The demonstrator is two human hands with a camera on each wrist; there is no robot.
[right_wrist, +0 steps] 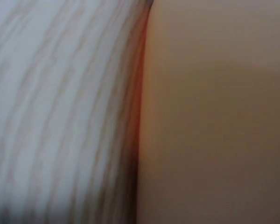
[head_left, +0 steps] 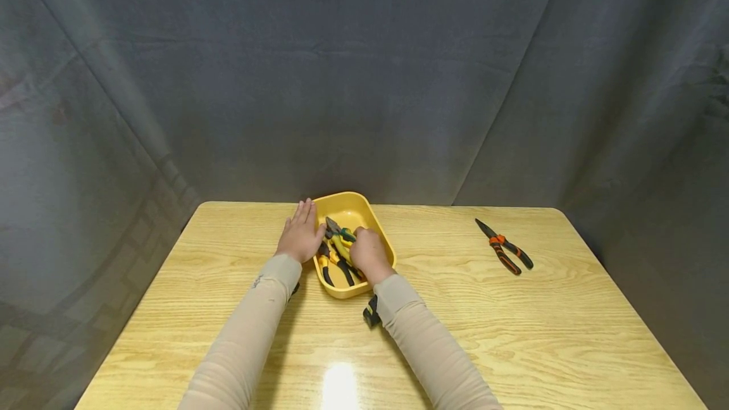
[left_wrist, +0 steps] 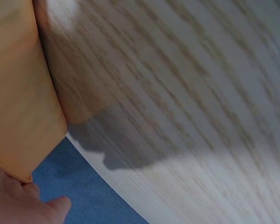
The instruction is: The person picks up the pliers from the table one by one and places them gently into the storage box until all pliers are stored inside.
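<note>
— Yellow plastic is what I see first: a yellow tray (head_left: 373, 223) sits on the pale wood worktop (head_left: 512, 321), near its far edge and a little left of centre.

— Where are the hands?

— Both at the tray. My left hand (head_left: 300, 237) lies flat, fingers straight and together, against the tray's left outer wall, palm down on the worktop. From the left wrist view I see the tray's wall (left_wrist: 18, 93) close up, with fingertips (left_wrist: 56, 205) at the bottom of the picture and the wood grain running beside it.

— And the right?

— My right hand (head_left: 369, 253) is inside the tray, fingers curled round the yellow-handled pliers (head_left: 340, 240), whose dark nose points away from me toward the tray's far end. The hand covers most of the handles, so I cannot tell how firm the grip is.

— Anything else in the tray?

— A second pair, black-and-yellow pliers (head_left: 333, 267), lies in the near end, just beside the held pair and partly under it.

— What does the right wrist camera give you?

— Only the tray's wall (right_wrist: 214, 116) filling the right half, blurred, and worktop grain on the left. No fingers show there.

— Anything apart from the tray?

— Orange-and-black pliers (head_left: 504, 247) lie on the worktop well to the right, nose pointing to the far left. A grey curtain (head_left: 364, 68) hangs behind everything.
</note>
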